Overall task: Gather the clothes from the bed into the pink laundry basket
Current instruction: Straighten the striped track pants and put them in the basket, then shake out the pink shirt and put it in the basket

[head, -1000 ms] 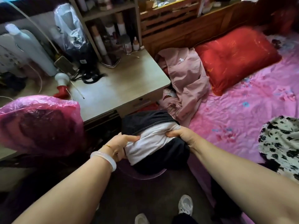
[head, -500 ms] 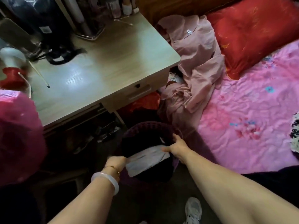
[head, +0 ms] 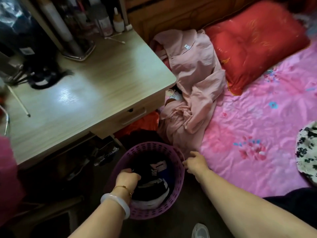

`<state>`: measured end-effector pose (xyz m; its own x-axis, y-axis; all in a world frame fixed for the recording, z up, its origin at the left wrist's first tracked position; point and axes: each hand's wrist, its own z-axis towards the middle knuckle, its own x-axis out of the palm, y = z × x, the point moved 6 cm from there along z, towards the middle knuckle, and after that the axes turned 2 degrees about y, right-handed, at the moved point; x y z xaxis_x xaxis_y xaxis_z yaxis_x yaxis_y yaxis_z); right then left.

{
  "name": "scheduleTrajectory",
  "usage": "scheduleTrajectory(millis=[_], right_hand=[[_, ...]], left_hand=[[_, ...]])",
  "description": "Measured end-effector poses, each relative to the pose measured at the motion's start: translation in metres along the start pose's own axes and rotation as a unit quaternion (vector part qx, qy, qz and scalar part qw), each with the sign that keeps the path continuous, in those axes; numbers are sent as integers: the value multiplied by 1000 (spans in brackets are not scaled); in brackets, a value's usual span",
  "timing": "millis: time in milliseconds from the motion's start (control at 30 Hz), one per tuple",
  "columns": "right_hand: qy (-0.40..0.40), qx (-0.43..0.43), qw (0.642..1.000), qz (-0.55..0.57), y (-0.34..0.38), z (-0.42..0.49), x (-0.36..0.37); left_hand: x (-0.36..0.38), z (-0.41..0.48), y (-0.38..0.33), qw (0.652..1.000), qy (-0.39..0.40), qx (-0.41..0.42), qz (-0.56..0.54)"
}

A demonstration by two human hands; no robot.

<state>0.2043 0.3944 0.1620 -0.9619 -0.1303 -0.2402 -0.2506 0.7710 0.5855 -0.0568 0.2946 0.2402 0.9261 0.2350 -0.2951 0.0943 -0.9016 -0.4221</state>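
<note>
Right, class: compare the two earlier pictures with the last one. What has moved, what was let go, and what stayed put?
The dark and white clothes went down into the basket. The right hand let go and now hovers open by the rim; the left hand still grips the clothes inside. The pink garment and red pillow stayed on the bed.

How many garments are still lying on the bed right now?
2: a pink garment heaped at the bed's edge beside the red pillow, and a black-and-white floral garment cut off at the right frame edge. More may lie outside view.
</note>
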Motion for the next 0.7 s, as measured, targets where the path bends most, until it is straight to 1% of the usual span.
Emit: scheduleTrajectory(millis=[67,133,167,233,267,300,367,433,500,567,600,667,700], right_hand=[[-26,-41,998,45,27,2,-12],[-104,-126,986,-16,67,2,-33],[-129,-163,977,-46,85,2,-41],[-146,-216,961,-91,125,6,-55],[-140,-223,959,-108,137,15,-59],[-123,-214,963,-113,149,25,-62],[-59,-161,980,-99,163,50,-61],[4,-116,990,-80,165,83,-56],[56,-69,996,-28,161,106,-54],[107,-44,989,95,172,79,-54],[121,-42,977,172,170,76,-54],[112,-72,941,311,176,59,-65],[113,-89,928,343,177,53,-71]], left_hand=[[16,-7,-22,1000,19,22,-12],[32,-13,-44,999,35,36,-20],[39,-17,-53,998,43,42,-23],[57,-22,-75,996,60,59,-29],[65,-25,-82,995,68,65,-35],[73,-27,-92,994,71,71,-46],[86,-33,-108,991,84,84,-59],[97,-37,-121,989,88,100,-63],[106,-36,-132,988,81,113,-70],[114,-35,-136,987,81,116,-78],[118,-37,-137,987,82,112,-81],[127,-38,-139,985,91,96,-111],[133,-38,-140,983,101,88,-129]])
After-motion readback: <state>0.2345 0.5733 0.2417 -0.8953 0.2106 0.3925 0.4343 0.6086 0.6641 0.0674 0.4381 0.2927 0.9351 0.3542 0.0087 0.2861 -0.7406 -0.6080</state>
